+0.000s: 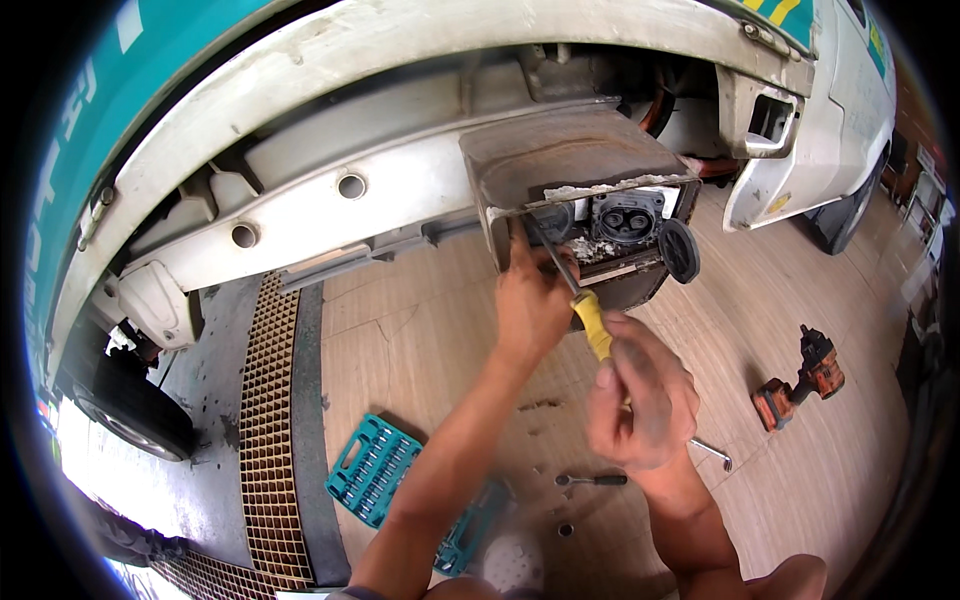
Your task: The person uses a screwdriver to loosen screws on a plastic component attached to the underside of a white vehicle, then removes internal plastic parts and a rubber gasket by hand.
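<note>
We are gripping a yellow-handled screwdriver (592, 322) in the right hand (645, 405), its fingers closing around the handle, while its metal shaft is slanting up and leftward into the open front of a rusty metal box (575, 150) under a white-and-teal truck (430, 180). We are resting the left hand (537, 300) at the lower left of that opening, its fingertips reaching inside beside the shaft — whether they are pinching anything, we cannot tell. The two hands are working near each other but apart, the right one sitting lower and farther right.

Inside the box we are seeing a black round-ported fitting (628, 218), and a round black cap (680, 251) is hanging just to its right. Whitish flaky residue (600, 187) is lining the opening's upper edge; the screwdriver's tip is disappearing into the dark left part.

Below, on the tiled floor (400, 345), we are seeing a teal socket case (375, 470) lying open left of the left forearm. A black-handled ratchet (590, 480) is lying between our forearms, with a small round socket (566, 530) below it. An orange-and-black cordless power tool (822, 368) is lying well off to the right — and a metal drain grate (270, 400) is running along the left.
</note>
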